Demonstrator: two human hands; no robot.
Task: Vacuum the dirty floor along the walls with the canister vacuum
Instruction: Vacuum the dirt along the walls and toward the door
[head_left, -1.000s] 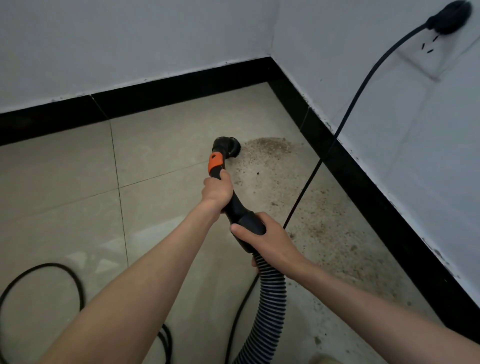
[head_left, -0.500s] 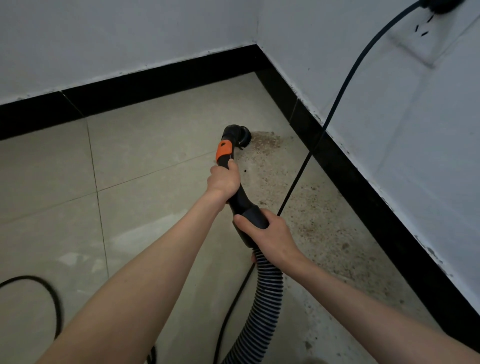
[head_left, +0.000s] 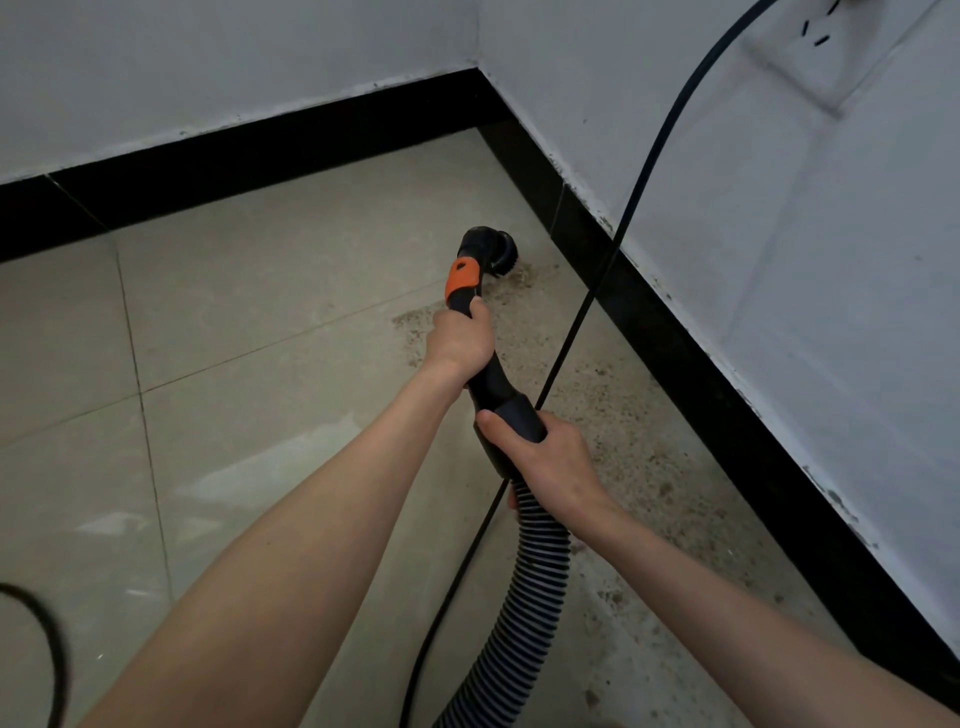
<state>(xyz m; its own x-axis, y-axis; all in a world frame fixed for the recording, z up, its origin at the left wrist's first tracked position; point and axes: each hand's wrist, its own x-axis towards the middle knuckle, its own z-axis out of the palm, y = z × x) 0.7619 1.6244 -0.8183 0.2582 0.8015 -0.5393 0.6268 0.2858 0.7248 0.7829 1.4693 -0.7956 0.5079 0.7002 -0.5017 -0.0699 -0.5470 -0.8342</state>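
Both hands (head_left: 462, 340) grip vacuum wand (head_left: 488, 379) near baseboard (head_left: 675, 353).

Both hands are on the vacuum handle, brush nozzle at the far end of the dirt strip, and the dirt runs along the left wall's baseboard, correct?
Not quite: the dirt runs along the right wall's black baseboard, not the left one. The head view shows this. The rest holds: the left hand and right hand both grip the vacuum handle, with the brush nozzle at the strip's far end.
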